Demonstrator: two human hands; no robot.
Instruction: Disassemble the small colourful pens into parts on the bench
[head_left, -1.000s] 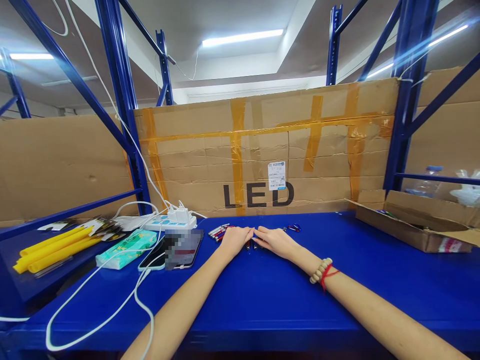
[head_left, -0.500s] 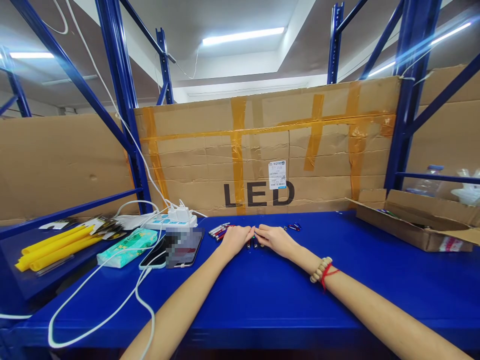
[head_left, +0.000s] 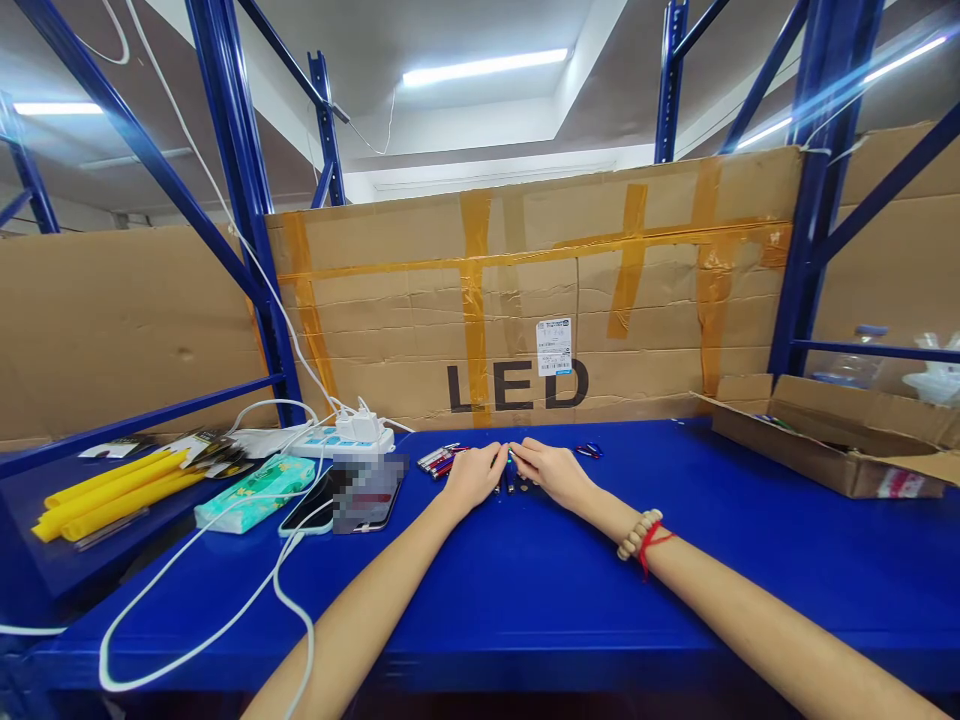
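My left hand (head_left: 474, 474) and my right hand (head_left: 553, 470) meet over the middle of the blue tabletop (head_left: 570, 590). The fingers of both are bent and closed, with thumbs and fingertips almost touching. What they pinch is too small to name; a bluish-green speck shows between the fingertips. Just under them lie small dark cylinders (head_left: 511, 480), partly covered by the fingers. Beside my left hand is a small pile of slim red and silver pen-shaped pieces (head_left: 441, 460). Past my right hand are a few small blue and red pieces (head_left: 589, 450).
On the left lie two phones (head_left: 311, 505), a green tissue pack (head_left: 255, 492), a white power strip (head_left: 300, 441) with looping cables, and yellow tubes (head_left: 124, 490). An open cardboard box (head_left: 832, 455) stands at right. Cardboard (head_left: 405, 320) walls the back between blue posts.
My fingertips have parted slightly, and the bluish-green speck now shows between them. The right hand has shifted a little upward and left. The view has moved slightly.
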